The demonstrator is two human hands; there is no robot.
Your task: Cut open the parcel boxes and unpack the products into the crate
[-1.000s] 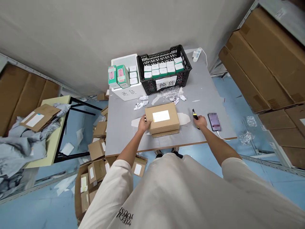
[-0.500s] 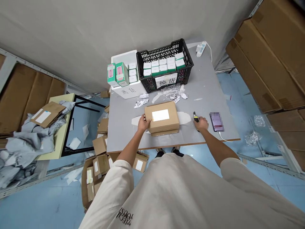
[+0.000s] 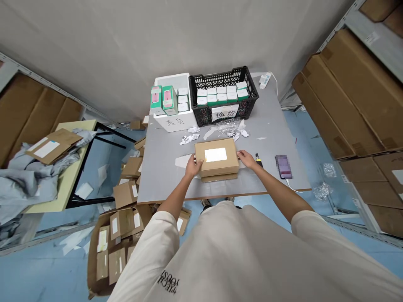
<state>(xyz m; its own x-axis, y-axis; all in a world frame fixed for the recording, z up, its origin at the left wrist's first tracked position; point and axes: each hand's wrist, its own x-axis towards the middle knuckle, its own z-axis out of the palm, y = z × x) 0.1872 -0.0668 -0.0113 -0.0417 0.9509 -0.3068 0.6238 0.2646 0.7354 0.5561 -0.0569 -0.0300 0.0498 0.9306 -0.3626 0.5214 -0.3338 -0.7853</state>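
On the grey work table (image 3: 166, 176), in the head view, the person's left hand (image 3: 193, 165) and right hand (image 3: 246, 159) hold a closed cardboard box (image 3: 217, 170) from its two short ends, with the fingers bent against the brown sides. A white label (image 3: 215, 154) lies flat on the box top, and a second flat carton (image 3: 219, 178) is under it. The box stands near the table's front edge, on a long white paper shape (image 3: 183, 161).

Just right of the right hand lie a black-and-yellow utility knife (image 3: 258, 160) and a phone (image 3: 283, 166) with a blurred screen. Farther back are crumpled clear plastic (image 3: 228, 125) and torn paper scraps (image 3: 189, 139). A black plastic crate (image 3: 220, 75) holds small white-and-green boxes, beside a white foam box (image 3: 174, 122).

The floor (image 3: 47, 272) is pale blue, with brown mailers (image 3: 116, 251) piled on it. Big cartons (image 3: 346, 96) rest on metal shelves at the right.
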